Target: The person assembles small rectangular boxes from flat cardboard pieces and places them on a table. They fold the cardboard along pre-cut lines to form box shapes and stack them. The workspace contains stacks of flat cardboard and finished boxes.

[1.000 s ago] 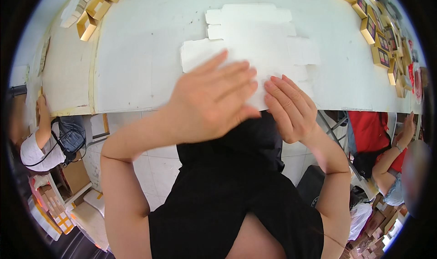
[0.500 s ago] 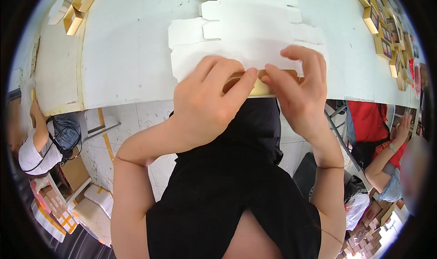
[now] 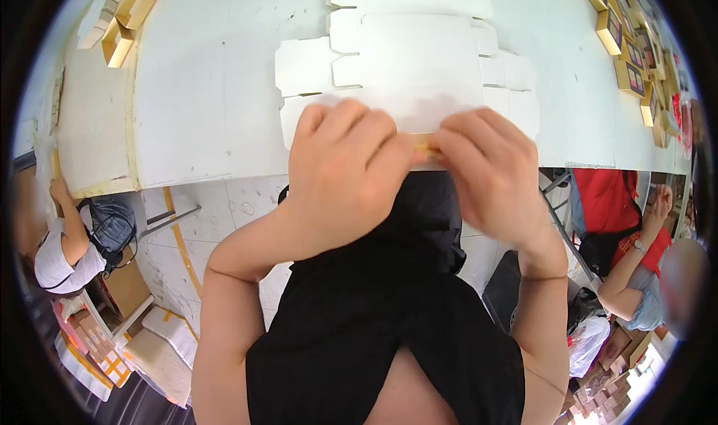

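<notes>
Where the white table (image 3: pixel 217 88) stretches across from ten to two o'clock, flat white cardboard (image 3: pixel 426 51) lies overlapped at twelve. Gold boxes (image 3: pixel 625 87) line up at two, open gold trays (image 3: pixel 116 54) at ten. Just above the middle, the left hand (image 3: pixel 340 171) and right hand (image 3: pixel 493 171) curl inward, thumbs and fingers pinching a golden strip (image 3: pixel 422 139) at the cardboard's six o'clock side, by the table's near edge. Fingers and blur hide most of the strip, so its full shape is unclear.

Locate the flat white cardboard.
In the head view, the white cardboard lies upper centre on the pale table, with the left hand and right hand at its near edge.
</notes>
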